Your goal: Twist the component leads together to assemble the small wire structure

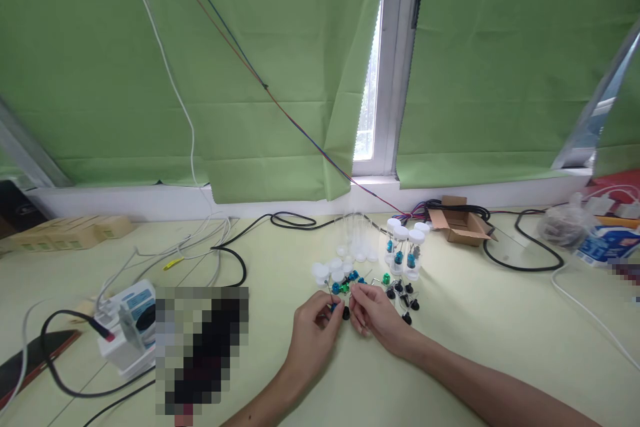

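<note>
My left hand pinches a small blue part with a thin metal stem sticking up; a round black piece shows by its fingertips. Beside it, my right hand has thumb and index finger pressed together, and what they hold, if anything, is too small to name. Just beyond the hands lie loose blue parts and green parts. Several black pieces with stems are scattered to the right of my right hand. White round caps sit behind my left hand.
Clear tubes with white caps stand at back right, blue parts inside. Clear uncapped tubes stand left of them. An open cardboard box lies farther right. Cables, a white power adapter and yellowish blocks occupy the left.
</note>
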Tool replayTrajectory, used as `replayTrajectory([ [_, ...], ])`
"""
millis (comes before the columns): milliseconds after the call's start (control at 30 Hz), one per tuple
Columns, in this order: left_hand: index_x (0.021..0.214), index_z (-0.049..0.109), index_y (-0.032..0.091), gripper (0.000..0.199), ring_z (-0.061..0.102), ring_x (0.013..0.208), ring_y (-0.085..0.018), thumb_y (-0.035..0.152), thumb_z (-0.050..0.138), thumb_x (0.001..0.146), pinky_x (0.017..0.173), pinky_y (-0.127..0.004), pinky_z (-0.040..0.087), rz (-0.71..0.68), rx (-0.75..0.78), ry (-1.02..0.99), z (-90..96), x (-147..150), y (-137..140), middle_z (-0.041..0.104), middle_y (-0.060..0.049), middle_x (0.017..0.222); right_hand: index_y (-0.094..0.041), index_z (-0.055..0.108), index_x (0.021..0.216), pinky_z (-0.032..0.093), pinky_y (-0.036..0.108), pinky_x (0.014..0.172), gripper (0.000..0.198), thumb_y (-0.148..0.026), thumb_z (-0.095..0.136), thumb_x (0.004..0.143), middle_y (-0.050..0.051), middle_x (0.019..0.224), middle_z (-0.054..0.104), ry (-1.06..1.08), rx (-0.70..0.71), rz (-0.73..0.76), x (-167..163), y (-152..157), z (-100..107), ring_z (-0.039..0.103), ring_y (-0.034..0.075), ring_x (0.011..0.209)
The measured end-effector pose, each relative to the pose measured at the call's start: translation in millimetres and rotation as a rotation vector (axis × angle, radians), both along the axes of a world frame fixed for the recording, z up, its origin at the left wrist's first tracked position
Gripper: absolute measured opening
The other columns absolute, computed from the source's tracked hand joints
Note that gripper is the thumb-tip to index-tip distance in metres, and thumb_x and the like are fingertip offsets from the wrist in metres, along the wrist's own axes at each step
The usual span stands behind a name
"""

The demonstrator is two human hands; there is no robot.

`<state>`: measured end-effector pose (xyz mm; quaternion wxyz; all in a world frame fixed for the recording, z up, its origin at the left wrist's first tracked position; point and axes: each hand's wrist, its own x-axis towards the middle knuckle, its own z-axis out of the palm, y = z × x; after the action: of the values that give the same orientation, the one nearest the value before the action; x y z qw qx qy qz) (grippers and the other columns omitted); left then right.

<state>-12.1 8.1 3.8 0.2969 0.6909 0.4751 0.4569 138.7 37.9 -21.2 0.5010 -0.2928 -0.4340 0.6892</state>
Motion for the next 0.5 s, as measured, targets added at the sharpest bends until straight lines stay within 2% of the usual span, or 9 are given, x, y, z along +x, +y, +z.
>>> replayTrajectory([
  [500, 0.081, 0.068, 0.019, 0.022, 0.053, 0.056, -0.012, 0.034, 0.055, 0.089, 0.051, -0.021, 0.042, -0.022, 0.004, 0.033, -1.8, 1.6, -2.6, 0.060, -0.001, 0.071, -0.017, 0.054, 0.063, 0.028, 0.018, 0.031, 0.045, -0.055, 0.063, 0.083, -0.009, 0.036, 0.039, -0.045, 0.044, -0.001, -1.7, -0.3, -1.1, 0.040, 0.007, 0.031],
])
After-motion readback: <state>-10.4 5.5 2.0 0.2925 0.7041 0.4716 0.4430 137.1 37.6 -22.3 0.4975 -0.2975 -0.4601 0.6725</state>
